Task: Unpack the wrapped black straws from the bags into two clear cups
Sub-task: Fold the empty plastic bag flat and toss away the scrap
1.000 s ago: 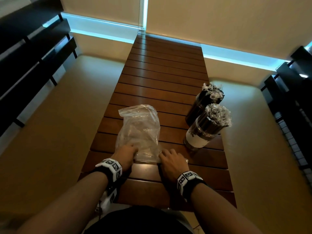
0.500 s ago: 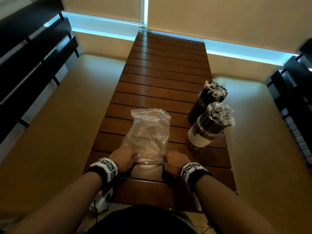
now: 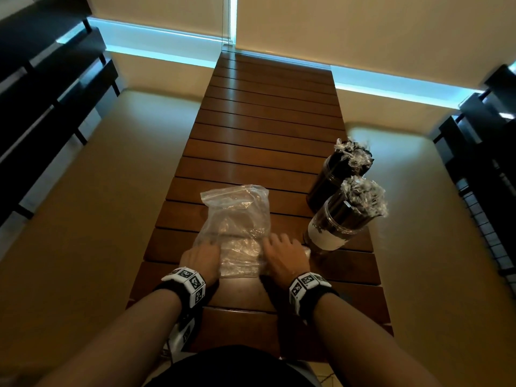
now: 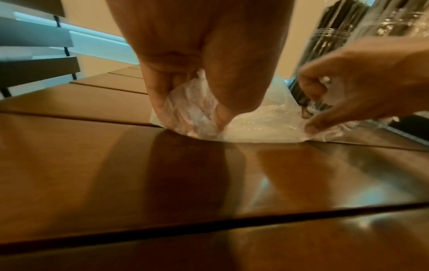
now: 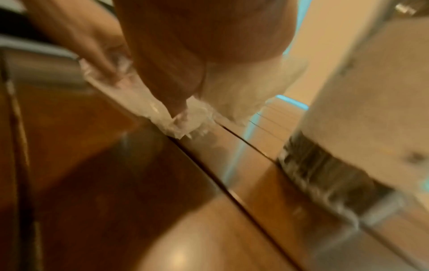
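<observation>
An empty clear plastic bag (image 3: 236, 219) lies flat on the wooden slat table (image 3: 268, 113), its mouth pointing away from me. My left hand (image 3: 205, 248) pinches the bag's near left corner (image 4: 192, 113) between thumb and fingers. My right hand (image 3: 276, 243) pinches the near right corner, and in the left wrist view its curled fingers (image 4: 311, 95) are bunching the plastic. Two clear cups stand to the right, both packed with wrapped black straws: the near cup (image 3: 339, 224) carries a white label and the far cup (image 3: 333, 177) is right behind it. The right wrist view is blurred.
The near cup's base (image 5: 325, 174) is a few centimetres right of my right hand. Cushioned benches (image 3: 83, 219) flank the narrow table on both sides, with dark slatted backs (image 3: 42, 88) at far left and right. A wall with a lit strip closes the far end.
Both hands have shifted slightly forward on the bag's near end, and the right hand now lies closer to the labelled cup. The bag lies flatter. The cups have not moved.
</observation>
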{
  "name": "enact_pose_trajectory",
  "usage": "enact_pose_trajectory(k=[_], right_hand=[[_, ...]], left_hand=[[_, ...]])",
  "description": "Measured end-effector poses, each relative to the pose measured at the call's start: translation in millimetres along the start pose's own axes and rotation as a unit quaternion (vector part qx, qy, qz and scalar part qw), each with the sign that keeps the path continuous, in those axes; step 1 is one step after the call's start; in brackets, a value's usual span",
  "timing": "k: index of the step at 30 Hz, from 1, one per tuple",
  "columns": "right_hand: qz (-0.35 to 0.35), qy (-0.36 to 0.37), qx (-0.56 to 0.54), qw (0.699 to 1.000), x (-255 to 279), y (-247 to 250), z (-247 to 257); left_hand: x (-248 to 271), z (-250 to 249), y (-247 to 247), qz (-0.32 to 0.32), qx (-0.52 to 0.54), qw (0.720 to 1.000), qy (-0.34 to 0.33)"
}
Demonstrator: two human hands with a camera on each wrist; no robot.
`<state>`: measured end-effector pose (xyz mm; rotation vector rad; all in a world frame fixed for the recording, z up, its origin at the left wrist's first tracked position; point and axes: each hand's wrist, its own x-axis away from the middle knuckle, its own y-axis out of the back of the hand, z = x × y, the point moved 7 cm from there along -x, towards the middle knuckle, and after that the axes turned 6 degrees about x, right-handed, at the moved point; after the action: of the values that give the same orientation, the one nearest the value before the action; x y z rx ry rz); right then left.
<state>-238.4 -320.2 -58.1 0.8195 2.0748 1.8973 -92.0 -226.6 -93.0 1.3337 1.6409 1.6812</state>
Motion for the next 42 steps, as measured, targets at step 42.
enact_pose_trajectory(k=[42], right_hand=[[0.105, -0.045, -0.096, 0.989, -46.0, -18.4, -0.7]], left_hand=[[-28.1, 18.5, 17.8, 0.054, -0.003, 0.997, -0.048]])
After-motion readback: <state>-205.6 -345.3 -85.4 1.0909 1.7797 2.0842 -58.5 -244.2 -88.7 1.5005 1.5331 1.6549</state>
